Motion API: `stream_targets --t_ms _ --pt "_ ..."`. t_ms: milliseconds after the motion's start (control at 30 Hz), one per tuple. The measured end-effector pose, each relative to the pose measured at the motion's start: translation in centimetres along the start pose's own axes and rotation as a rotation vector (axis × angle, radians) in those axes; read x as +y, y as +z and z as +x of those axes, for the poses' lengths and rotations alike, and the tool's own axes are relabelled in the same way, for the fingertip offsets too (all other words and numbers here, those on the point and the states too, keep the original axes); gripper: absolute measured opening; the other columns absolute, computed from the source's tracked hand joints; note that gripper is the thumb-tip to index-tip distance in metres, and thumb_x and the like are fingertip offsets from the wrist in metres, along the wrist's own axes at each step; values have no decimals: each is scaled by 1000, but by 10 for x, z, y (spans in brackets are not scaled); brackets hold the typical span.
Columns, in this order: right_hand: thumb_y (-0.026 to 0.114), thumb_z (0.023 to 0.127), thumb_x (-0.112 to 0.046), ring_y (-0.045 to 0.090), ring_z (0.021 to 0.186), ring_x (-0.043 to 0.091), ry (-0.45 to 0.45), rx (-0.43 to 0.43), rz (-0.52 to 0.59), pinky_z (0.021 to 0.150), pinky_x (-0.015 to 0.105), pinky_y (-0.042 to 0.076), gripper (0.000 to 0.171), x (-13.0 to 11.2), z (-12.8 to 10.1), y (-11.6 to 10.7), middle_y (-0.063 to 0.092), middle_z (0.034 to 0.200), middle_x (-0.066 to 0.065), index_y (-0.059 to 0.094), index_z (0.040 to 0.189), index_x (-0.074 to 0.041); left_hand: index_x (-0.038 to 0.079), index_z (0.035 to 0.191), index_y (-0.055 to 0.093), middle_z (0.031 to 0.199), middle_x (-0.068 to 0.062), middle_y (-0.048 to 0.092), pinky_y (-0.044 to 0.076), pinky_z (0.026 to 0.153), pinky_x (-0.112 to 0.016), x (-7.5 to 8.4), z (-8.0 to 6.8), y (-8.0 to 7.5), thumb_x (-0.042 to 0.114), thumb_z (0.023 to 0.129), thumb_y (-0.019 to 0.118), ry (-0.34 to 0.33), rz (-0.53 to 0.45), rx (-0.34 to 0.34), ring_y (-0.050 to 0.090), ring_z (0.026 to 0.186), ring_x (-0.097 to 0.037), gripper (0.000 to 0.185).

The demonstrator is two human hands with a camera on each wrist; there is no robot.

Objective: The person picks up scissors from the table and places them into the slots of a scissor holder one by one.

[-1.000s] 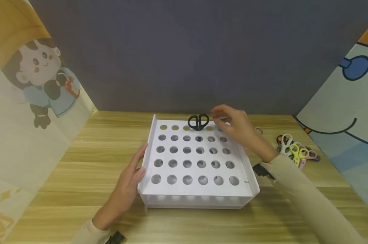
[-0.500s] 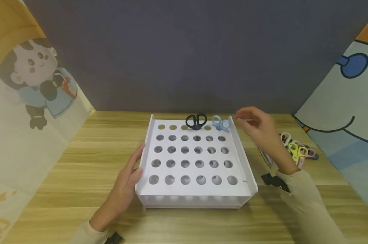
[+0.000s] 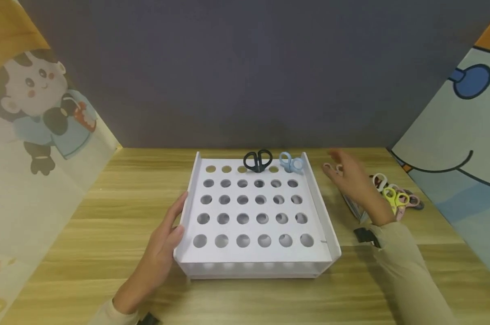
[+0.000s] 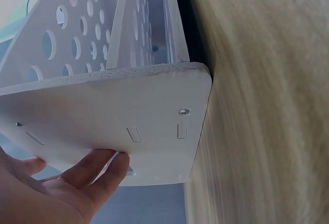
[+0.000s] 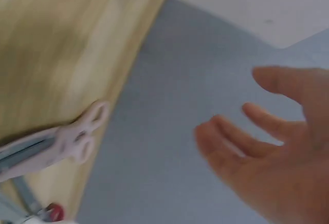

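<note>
Withdrawing my empty, loose-fingered right hand (image 3: 352, 180); light-blue-handled scissors (image 3: 291, 164) now join black-handled scissors (image 3: 258, 169) far in white perforated rack (image 3: 253, 253): two placed. Left hand (image 3: 159, 248), relaxed, touches its left side.

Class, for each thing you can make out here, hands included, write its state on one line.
White rack: standing on the table, most holes unfilled
Black scissors: in the rack's back row, handles up
Light blue scissors: in that row's rightmost hole, handles tilted
Yellow scissors: piled with others on the table
Pale scissors: lying on the table
Left hand: touching the rack's left side
Right hand: holding nothing
</note>
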State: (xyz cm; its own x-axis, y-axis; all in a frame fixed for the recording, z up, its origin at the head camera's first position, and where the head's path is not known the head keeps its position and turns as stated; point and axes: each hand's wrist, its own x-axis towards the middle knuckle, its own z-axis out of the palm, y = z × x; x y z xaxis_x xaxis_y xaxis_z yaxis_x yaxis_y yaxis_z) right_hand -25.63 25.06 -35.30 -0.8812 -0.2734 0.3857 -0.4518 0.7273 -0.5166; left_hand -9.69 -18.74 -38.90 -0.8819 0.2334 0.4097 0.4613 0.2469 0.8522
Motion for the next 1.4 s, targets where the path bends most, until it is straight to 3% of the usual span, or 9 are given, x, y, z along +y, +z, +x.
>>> stream_targets --t_ms 133,333,500,767,933,1167,1400 --pt "62 97 -17 45 118 58 25 -112 -110 96 69 38 58 28 -2 6 47 130 43 39 140 15 20 160 22 160 -7 32 61 79 -39 0 1 -1 5 104 33 4 6 -5 64 108 -21 59" --pt "58 99 -22 35 124 66 115 -307 -174 100 73 34 69 57 -7 15 32 142 46 26 150 12 21 160 22 160 -7 32 61 80 -37 1 0 0 5 105 34 -5 10 -6 65 108 -22 59" --pt "59 98 -24 32 122 71 137 -394 -207 99 77 32 69 68 -12 19 27 144 48 30 148 14 20 160 22 160 -7 32 61 80 -37 4 0 2 5 105 34 -6 7 -8 65 107 -22 59" --pt "64 94 -23 45 118 58 91 -373 -291 95 70 37 57 71 -13 18 51 127 41 48 135 12 19 160 22 160 -7 32 60 80 -36 5 1 2 4 104 35 5 27 -5 66 106 -21 59" --pt "68 91 -22 56 104 49 131 -371 -244 87 63 42 48 66 -9 18 64 107 31 56 125 10 20 160 22 159 -8 33 60 79 -36 5 0 0 5 104 35 1 28 -1 66 105 -21 59" --pt "73 88 -33 62 87 35 180 -361 -239 73 52 50 44 61 -8 21 67 96 21 63 111 2 20 160 22 158 -10 34 61 76 -36 4 0 -1 5 104 35 5 33 2 67 103 -21 59" --pt "73 88 -37 60 85 33 203 -374 -278 73 51 49 45 59 -9 22 68 99 20 63 110 1 19 160 22 159 -10 33 61 75 -37 4 0 -1 4 104 34 9 15 -4 68 102 -21 58"
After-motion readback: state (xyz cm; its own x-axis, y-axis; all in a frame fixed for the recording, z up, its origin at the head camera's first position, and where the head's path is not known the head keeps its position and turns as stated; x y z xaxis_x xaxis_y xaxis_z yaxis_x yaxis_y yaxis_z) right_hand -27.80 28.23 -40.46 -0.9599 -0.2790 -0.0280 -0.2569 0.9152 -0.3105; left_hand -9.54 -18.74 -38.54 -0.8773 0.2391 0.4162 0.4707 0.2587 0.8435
